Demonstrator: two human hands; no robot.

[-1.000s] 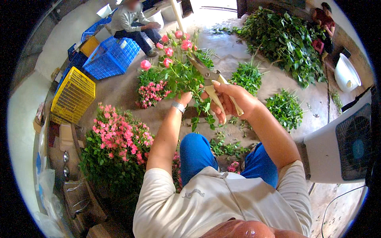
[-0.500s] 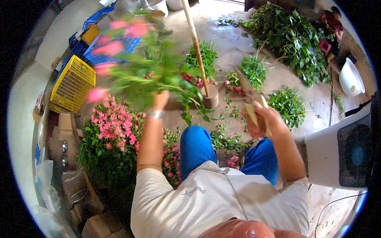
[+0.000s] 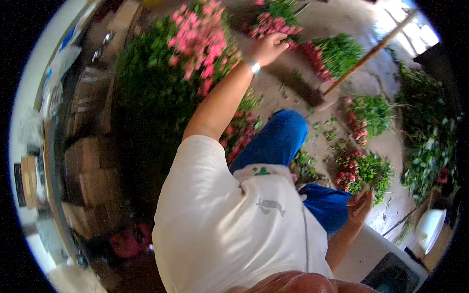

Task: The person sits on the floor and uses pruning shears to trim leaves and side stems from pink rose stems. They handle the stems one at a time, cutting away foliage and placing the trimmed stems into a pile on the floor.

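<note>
My left hand (image 3: 270,50) is stretched forward, its fingers loosely apart, with no stem visible in it. It is beside a bunch of pink roses (image 3: 273,25) on the floor; whether they touch I cannot tell. A large heap of pink roses (image 3: 202,34) with dark leaves stands left of that forearm. Low by my right knee, my right hand (image 3: 360,206) is curled and blurred. A pale streak in it looks like a handle of the shears, whose blades cannot be made out. A bunch of red-pink roses (image 3: 348,173) lies just beyond it.
More rose bunches (image 3: 337,56) lie around a slanting wooden pole (image 3: 371,51). Cut leaves (image 3: 330,132) litter the floor between them. A big leafy pile (image 3: 425,141) and a white basin (image 3: 432,229) are at the right. Cardboard boxes (image 3: 90,168) line the left side.
The rose bunch that my left hand was lifting is out of that hand. The view has swung left and my left arm reaches farther forward. My right hand has lowered beside my knee.
</note>
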